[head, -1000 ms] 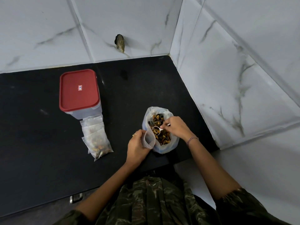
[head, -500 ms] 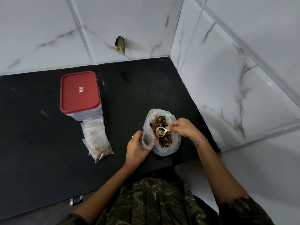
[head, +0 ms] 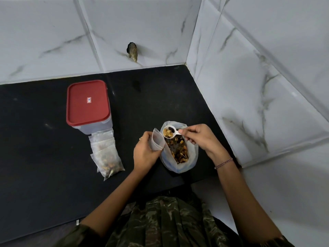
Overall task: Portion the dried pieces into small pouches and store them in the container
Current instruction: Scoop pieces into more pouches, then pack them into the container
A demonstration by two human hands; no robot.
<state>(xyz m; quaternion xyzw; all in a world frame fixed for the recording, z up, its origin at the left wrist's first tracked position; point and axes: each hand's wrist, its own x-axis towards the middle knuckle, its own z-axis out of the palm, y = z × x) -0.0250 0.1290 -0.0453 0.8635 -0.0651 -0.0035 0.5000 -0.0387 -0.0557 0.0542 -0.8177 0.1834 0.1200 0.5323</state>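
Observation:
A white plastic bag [head: 191,157] of mixed dried pieces stands open on the black counter [head: 44,157]. My right hand [head: 197,139] pinches the handle of a small white scoop [head: 169,132], which is filled with yellow and dark pieces and held above the bag's far rim. My left hand [head: 145,152] grips a small clear pouch [head: 157,142] held open just left of the scoop. Several filled pouches [head: 106,155] lie in a pile in front of a clear container with a red lid [head: 88,102], which is closed.
White marble-tiled walls meet in a corner behind and to the right of the counter. A dark hole [head: 132,50] marks the back wall. The counter's front edge runs just before my camouflage clothing [head: 169,223].
My right hand lifted the scoop out of the dried pieces, now loaded, and brought it up beside the pouch mouth. My left hand raised the pouch slightly.

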